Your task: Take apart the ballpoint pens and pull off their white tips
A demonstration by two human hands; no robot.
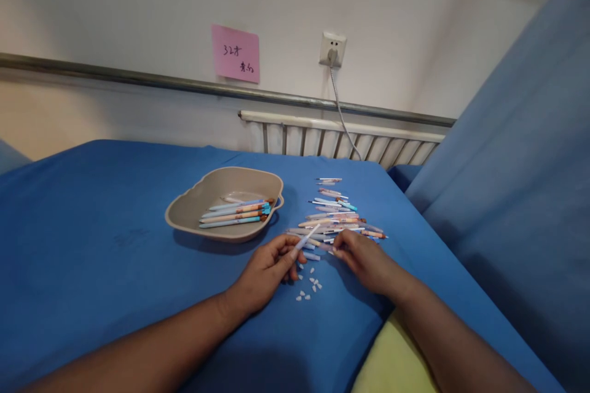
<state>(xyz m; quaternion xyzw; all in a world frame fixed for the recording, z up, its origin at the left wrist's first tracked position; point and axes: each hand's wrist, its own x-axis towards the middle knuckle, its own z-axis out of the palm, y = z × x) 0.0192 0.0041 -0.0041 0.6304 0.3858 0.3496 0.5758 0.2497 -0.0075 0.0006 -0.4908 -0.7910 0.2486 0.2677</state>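
Desk (92, 227): big and flat, with a blue cloth over it. All the things lie on it.
Wall (138, 12): pale, with a pink note (235, 54), a plug socket (332, 49) and a white radiator (341, 138) low down.
Blue sheet (516, 166): hangs on the right side, well apart from the hands.
Tray (184, 212): tan and shallow, left of the pile. A few whole pens (237, 212) lie side by side in it.
Pile of pens (338, 218): loose pens and pen parts, spread out just past the hands and right of the tray.
Left hand (267, 270): curled shut on one pale pen (308, 237). The pen sticks up and away, toward the pile.
Right hand (364, 261): fingers bent, tips down at the near edge of the pile. I cannot tell if it has hold of anything.
Small white bits (310, 287): tiny pieces on the cloth, between the two hands.
How to do it well: I think the left hand should hold the pen steady and near its tip. The right hand should pick just one small part at a time. Keep the little bits in one spot so they do not roll off the desk.
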